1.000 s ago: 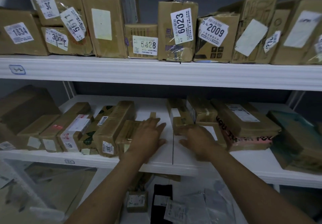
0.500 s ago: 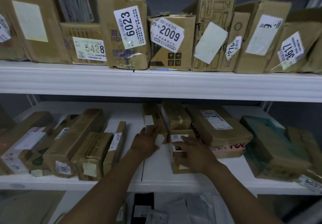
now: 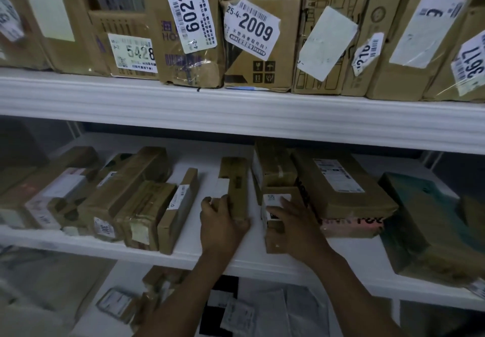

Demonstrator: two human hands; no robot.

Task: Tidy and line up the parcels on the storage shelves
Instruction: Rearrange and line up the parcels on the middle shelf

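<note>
Centre of frame, middle white shelf: left hand grips the near end of a narrow brown cardboard parcel; right hand clasps a small white-labelled brown box. Aligning step; next, probably squaring both to the shelf's front edge.

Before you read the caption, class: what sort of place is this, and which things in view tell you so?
Probably a parcel collection point or courier storeroom: white shelves crowded with taped cardboard parcels, many carrying large numbered labels such as 6023 and 2009.
</note>
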